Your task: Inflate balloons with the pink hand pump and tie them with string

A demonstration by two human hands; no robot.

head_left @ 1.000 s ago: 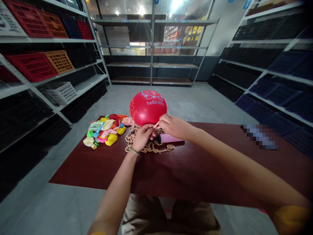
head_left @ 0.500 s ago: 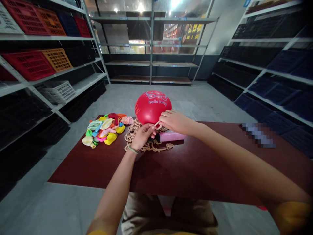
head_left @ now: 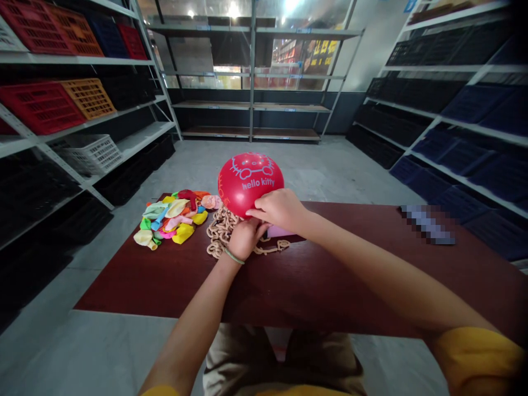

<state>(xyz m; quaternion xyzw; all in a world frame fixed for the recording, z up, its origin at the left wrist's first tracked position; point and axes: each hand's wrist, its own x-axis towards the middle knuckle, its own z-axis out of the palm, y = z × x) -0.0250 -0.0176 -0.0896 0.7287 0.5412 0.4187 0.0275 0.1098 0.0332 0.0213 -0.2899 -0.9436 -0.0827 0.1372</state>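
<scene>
A red inflated balloon (head_left: 247, 181) printed "hello kitty" rests over the far part of the dark red table (head_left: 313, 280). My left hand (head_left: 244, 237) is closed under the balloon, at its neck. My right hand (head_left: 279, 210) lies over the balloon's lower right side with its fingers curled at the neck too. A tan perforated balloon strip (head_left: 218, 234) lies coiled beneath both hands. The pink pump (head_left: 277, 232) is mostly hidden behind my right hand.
A heap of several flat coloured balloons (head_left: 171, 217) lies at the table's far left. A blurred-out object (head_left: 427, 224) sits at the right. Shelving with red, orange and white baskets (head_left: 88, 154) lines the left; dark bins (head_left: 462, 154) line the right.
The balloon has turned and dropped lower, so its printed face now shows to me. Both hands have drawn together under it; the stretched neck seen before is now hidden.
</scene>
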